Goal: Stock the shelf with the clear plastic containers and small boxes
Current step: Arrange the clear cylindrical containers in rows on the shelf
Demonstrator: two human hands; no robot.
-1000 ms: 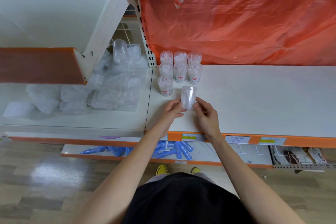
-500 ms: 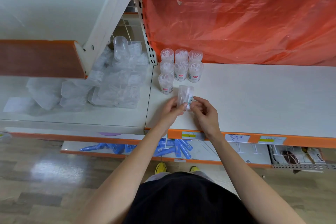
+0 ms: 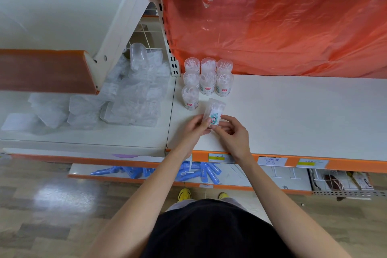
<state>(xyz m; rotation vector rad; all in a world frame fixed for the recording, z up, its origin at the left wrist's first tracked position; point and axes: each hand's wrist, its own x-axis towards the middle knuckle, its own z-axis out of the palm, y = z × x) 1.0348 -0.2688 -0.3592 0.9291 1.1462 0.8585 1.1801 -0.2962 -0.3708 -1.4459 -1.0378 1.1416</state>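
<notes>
A clear plastic container (image 3: 214,111) with a small picture label stands on the white shelf (image 3: 293,115), just in front of a block of several like containers (image 3: 208,78). My left hand (image 3: 195,126) pinches its lower left side. My right hand (image 3: 231,132) pinches its lower right side with thumb and fingertips. The container leans slightly away from me. The label faces me.
A heap of clear plastic packs (image 3: 125,98) lies on the neighbouring shelf to the left. An orange plastic sheet (image 3: 282,33) hangs behind the shelf. Blue tubes (image 3: 188,170) lie on the lower shelf. An orange-edged shelf (image 3: 46,71) juts out at the upper left.
Both hands turned the container between them, so its picture label has come round to face me. The container stayed in about the same spot in front of the block.
</notes>
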